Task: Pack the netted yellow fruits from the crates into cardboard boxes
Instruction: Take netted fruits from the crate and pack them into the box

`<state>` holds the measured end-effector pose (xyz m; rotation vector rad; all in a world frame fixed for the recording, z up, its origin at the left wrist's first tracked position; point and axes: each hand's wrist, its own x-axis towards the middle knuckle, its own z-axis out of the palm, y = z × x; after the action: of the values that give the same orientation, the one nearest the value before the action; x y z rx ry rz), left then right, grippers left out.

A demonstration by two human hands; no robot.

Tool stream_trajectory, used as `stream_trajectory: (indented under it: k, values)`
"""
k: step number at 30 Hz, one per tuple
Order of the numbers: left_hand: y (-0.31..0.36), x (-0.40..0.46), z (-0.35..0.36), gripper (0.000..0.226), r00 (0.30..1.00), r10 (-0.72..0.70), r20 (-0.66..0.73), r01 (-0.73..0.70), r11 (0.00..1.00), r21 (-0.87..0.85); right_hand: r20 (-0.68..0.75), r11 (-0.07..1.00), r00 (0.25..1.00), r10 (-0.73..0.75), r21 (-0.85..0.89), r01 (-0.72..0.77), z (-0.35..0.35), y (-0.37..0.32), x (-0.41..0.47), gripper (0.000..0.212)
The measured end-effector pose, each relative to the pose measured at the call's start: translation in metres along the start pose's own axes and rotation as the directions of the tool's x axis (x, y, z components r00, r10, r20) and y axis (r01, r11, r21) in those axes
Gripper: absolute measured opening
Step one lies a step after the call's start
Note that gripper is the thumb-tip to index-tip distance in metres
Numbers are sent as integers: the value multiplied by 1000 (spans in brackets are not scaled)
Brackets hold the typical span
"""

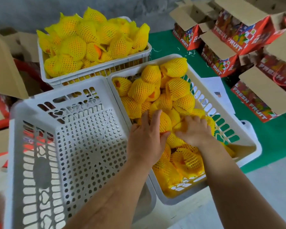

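Head view: three white crates (pixel 69 123), two holding netted fruits (pixel 178 86), six or so boxes (pixel 234 35) upper right; left hand (pixel 145 138) curls round one fruit (pixel 163 123), right hand (pixel 195 131) seemingly grips another.

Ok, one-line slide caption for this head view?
Both hands, left and right, grasp netted yellow fruits in the right-hand crate, beside an empty crate and open cardboard boxes.

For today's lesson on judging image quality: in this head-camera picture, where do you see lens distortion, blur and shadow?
Head view: wide-angle bending bows the empty white crate outward; the bottom-left corner and the red boxes at the upper right are soft; lighting is even, without glare, with only faint shading under the left hand and right hand among the netted fruits.
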<state>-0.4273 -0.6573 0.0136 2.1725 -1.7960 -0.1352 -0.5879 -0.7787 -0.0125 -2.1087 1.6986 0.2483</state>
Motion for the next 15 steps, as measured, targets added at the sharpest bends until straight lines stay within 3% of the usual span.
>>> stream_trajectory:
  k: [2, 6, 8, 10, 11, 13, 15]
  values:
    - [0, 0, 1, 70, 1000, 6, -9, -6, 1000, 6, 119, 984, 992, 46, -178, -24, 7, -1, 1, 97]
    - [0, 1, 2, 63, 999, 19, -38, -19, 1000, -6, 34, 966, 998, 47, -257, -37, 6, -17, 0, 94]
    - [0, 0, 1, 61, 999, 21, -46, -22, 999, -23, -31, 986, 998, 61, -150, -65, -1, -16, -5, 88]
    - [-1, 0, 1, 60, 999, 9, -54, -12, 998, -60, -94, 985, 994, 58, 168, -42, -12, -13, -17, 81]
    - [-1, 1, 1, 60, 998, 4, -63, -9, 997, -83, -113, 907, 991, 66, 420, -13, -17, -14, -27, 76]
    - [-1, 2, 0, 61, 997, -6, -83, -5, 991, -131, -135, 550, 983, 127, 834, 44, -20, -26, -53, 63]
    - [0, 1, -5, 63, 995, -33, -99, 12, 979, -203, -58, 269, 979, 193, 963, 5, -9, -40, -74, 52]
